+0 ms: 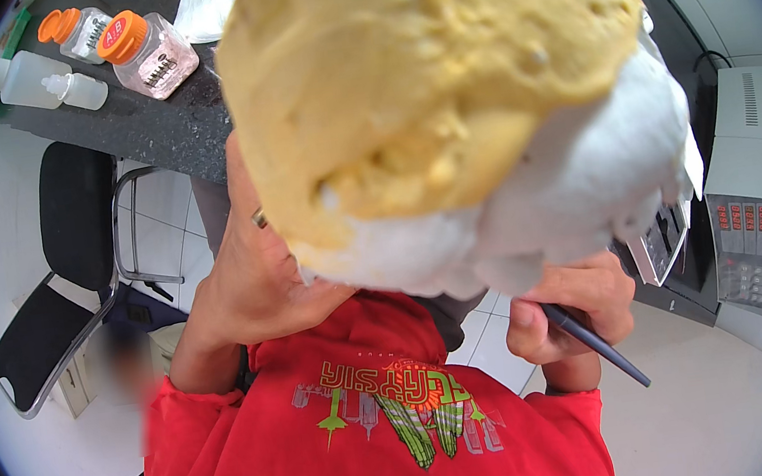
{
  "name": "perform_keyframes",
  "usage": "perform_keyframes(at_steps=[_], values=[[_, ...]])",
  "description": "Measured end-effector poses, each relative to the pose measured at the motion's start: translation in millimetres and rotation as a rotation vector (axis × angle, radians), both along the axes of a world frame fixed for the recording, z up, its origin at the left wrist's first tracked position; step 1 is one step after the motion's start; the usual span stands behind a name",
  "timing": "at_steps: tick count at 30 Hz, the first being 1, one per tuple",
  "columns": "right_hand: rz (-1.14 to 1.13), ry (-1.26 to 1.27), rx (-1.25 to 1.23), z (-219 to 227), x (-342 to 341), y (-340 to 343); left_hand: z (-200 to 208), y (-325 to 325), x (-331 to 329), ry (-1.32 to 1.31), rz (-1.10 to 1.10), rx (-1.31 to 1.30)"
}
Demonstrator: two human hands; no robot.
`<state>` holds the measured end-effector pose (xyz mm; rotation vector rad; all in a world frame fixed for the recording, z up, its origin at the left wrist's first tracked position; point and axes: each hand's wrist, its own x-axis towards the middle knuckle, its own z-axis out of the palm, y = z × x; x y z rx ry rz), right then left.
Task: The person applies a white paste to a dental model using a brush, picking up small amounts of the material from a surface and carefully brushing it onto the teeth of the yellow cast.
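A large lump of yellow and white plaster hangs close to the head view, yellow over most of its face and white along its lower right edge. My left hand is wrapped round its left side, with a ring on one finger and most fingertips hidden behind it. At the lower right, just under the white part, my right hand is closed round a slim tool with a dark tapered handle. The tool's working end is out of sight behind the plaster, so I cannot tell whether it touches it.
Orange-capped jars and white plastic bottles stand on the dark speckled counter at upper left. A black chair is on the left. White machines with buttons, including a tall one, line the right side.
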<state>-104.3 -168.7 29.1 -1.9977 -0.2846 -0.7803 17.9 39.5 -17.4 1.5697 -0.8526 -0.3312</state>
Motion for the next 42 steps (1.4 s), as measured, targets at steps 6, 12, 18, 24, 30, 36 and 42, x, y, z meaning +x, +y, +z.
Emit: perform_keyframes(at_steps=[6,12,18,24,30,36,42], values=[[0.018,0.025,0.006,0,-2,-2,1,0,0,0.003,0.003,0.001],[0.013,0.012,0.012,-1,-1,0,1,3,-2,-0.004,-0.002,0.014],[-0.066,-0.029,0.184,4,-26,-20,21,-7,-8,-0.011,-0.026,0.035],[-0.391,0.140,0.364,1,-65,-35,23,-22,-6,0.058,-0.030,-0.115],[-0.428,0.286,0.397,-11,-82,-36,23,-31,-11,0.085,0.020,-0.243],[-0.459,0.280,0.331,-13,-78,-34,19,-27,-7,0.052,-0.021,-0.239],[-0.468,0.308,0.268,-13,-75,-34,23,-28,-10,0.049,0.011,-0.213]])
